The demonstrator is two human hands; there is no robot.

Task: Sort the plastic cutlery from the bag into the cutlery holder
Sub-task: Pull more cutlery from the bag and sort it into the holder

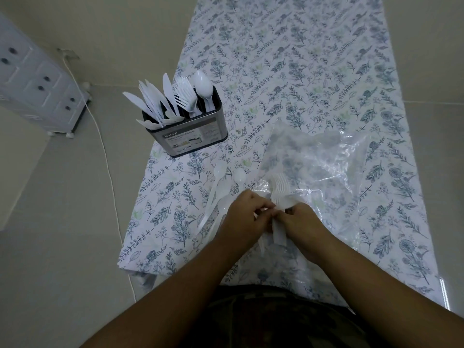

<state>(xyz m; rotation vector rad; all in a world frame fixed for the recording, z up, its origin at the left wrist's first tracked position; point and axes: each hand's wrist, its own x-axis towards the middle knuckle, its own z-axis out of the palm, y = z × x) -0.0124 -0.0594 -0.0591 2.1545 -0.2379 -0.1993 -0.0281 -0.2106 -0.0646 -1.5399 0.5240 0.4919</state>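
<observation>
Both hands meeting at the near edge of the table [313, 71], over the flowered tablecloth [288, 59]. Left hand [244, 217] curling its fingers around white plastic pieces at the mouth of the bag; which pieces exactly, hard to tell, because the fingers are covering them. Right hand [298, 222] gripping a bundle of white plastic forks [278, 189], the tines fanning out and pointing away from the person, the handles sticking out below the hand toward the body. Fingertips of the two hands touching each other around this bundle.

Clear plastic bag [321, 162] lying crumpled on the cloth, spreading to the right of the hands and behind them, the forks resting on its near edge.

Two white spoons [218, 182] lying loose on the cloth just left of the hands, bowls pointing away, handles running toward the left hand.

Metal cutlery holder [190, 133] standing upright near the left edge of the table, well apart from the hands. Knives [153, 101] leaning in its left compartment, forks in the holder [184, 95] standing in the middle one, spoons in the holder [204, 86] at the right side.

White drawer cabinet [37, 86] standing on the floor at far left, a white cable [100, 136] trailing past it.
</observation>
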